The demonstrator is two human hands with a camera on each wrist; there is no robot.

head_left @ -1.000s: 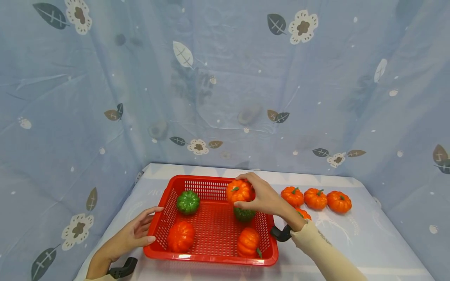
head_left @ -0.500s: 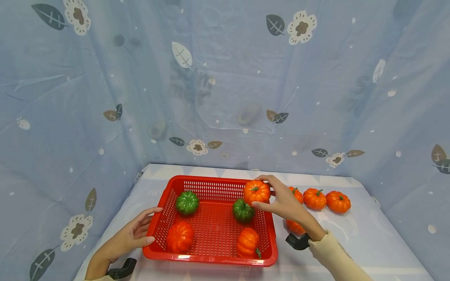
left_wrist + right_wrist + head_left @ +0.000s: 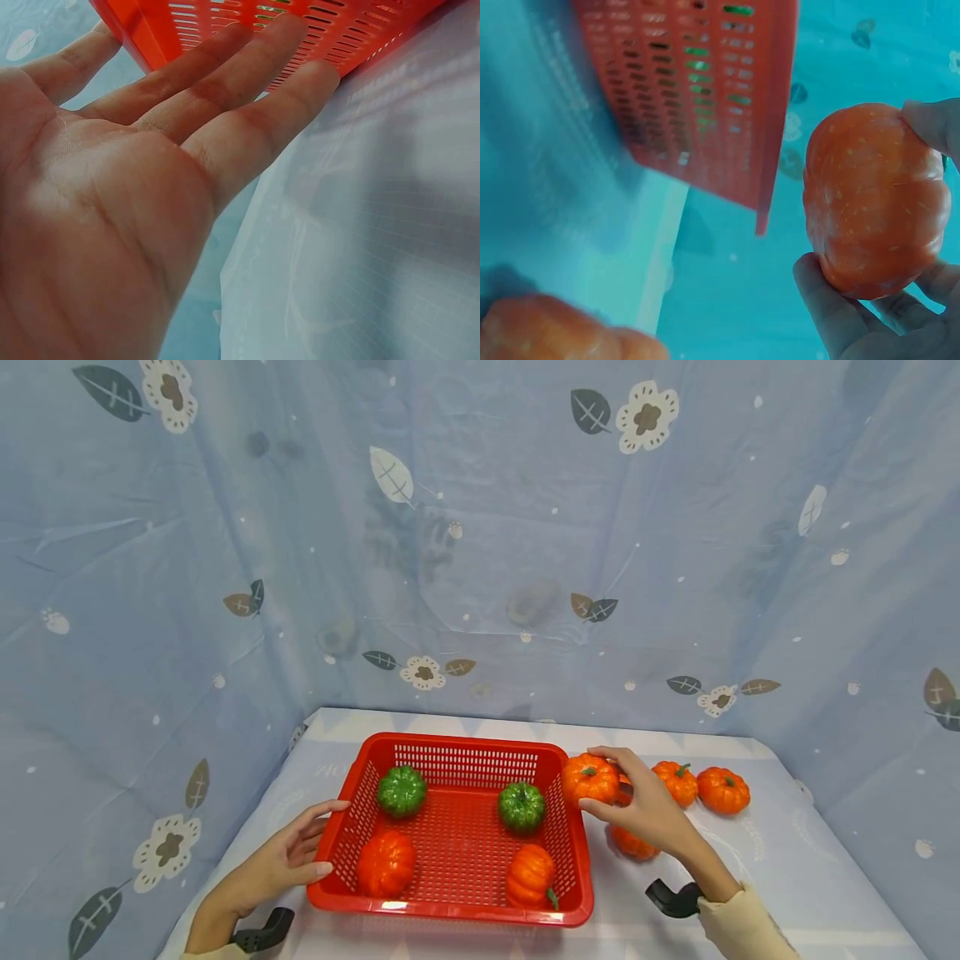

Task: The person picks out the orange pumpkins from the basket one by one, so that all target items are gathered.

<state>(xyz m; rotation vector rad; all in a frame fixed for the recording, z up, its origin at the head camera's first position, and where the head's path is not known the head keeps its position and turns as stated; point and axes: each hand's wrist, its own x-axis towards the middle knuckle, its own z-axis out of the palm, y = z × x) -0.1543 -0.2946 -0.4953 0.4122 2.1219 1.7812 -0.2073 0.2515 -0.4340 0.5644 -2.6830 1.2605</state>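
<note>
My right hand (image 3: 647, 806) grips an orange toy pumpkin (image 3: 588, 778) with a green stem, just beyond the right rim of a red plastic basket (image 3: 457, 910). In the right wrist view the thumb and fingers wrap the held pumpkin from both sides, level with the basket's rim. My left hand (image 3: 281, 860) rests against the basket's left side, its fingers fairly straight and their tips at the perforated wall; the thumb lies at the rim. Inside the basket sit two green pumpkins, one left (image 3: 401, 792) and one right, plus two orange ones near the front corners.
On the table right of the basket are several orange pumpkins: one (image 3: 723, 791) at the far right, another (image 3: 677, 783) beside it, and one (image 3: 634, 843) partly under my right hand. A patterned blue curtain (image 3: 480, 568) encloses the back and sides.
My right hand has carried the orange pumpkin rightward, from over the basket's back right corner to outside its right rim. The right green pumpkin is now uncovered. My left hand stays put.
</note>
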